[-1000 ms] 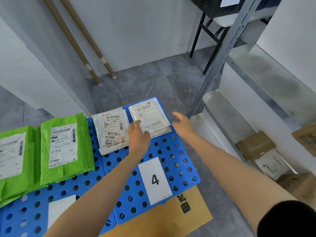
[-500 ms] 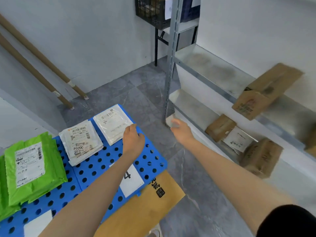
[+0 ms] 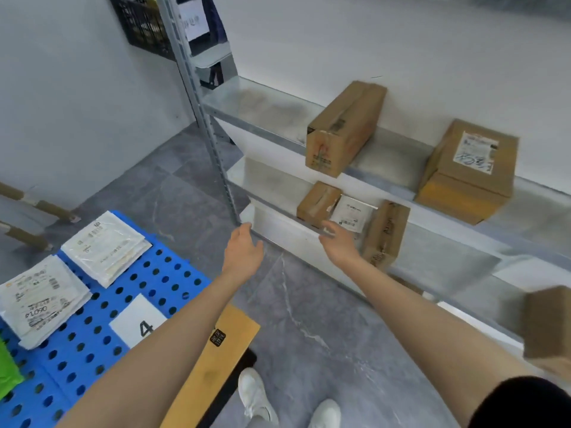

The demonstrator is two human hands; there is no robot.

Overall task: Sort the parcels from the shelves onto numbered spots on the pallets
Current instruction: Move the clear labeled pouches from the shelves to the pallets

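A: Where are the hands, and is anything held?

B: Nothing is held. The left hand (image 3: 244,251) is held out above the floor, just beside the shelf upright (image 3: 204,118), with its fingers loosely spread and its grip open and empty. The right hand (image 3: 340,245) is extended to the lower shelf (image 3: 272,186). Its fingers are straight and its grip is likewise open, just in front of the white parcel (image 3: 350,213). Whether the parcel is touched cannot be told.

A: Why is that parcel stood as it is?

B: It is wedged between the small brown box (image 3: 318,203) and the taller box (image 3: 384,233), so it is propped by both. Its labelled face is turned out to the room. Its long axis is judged to run roughly up and down, with a slight lean.

A: And the others?

B: On the upper shelf (image 3: 262,103) a long box (image 3: 344,128) is laid with its long axis running from the front edge back to the wall, and its short end is faced outward. A labelled box (image 3: 469,171) is set well to its right. On the blue pallet (image 3: 154,273) two flat parcels (image 3: 105,247) (image 3: 40,301) are laid label-up beyond the card marked 4 (image 3: 139,325), presumably so that they can be read. With both hands empty, a fresh pick from the shelves is judged to be the step in hand.
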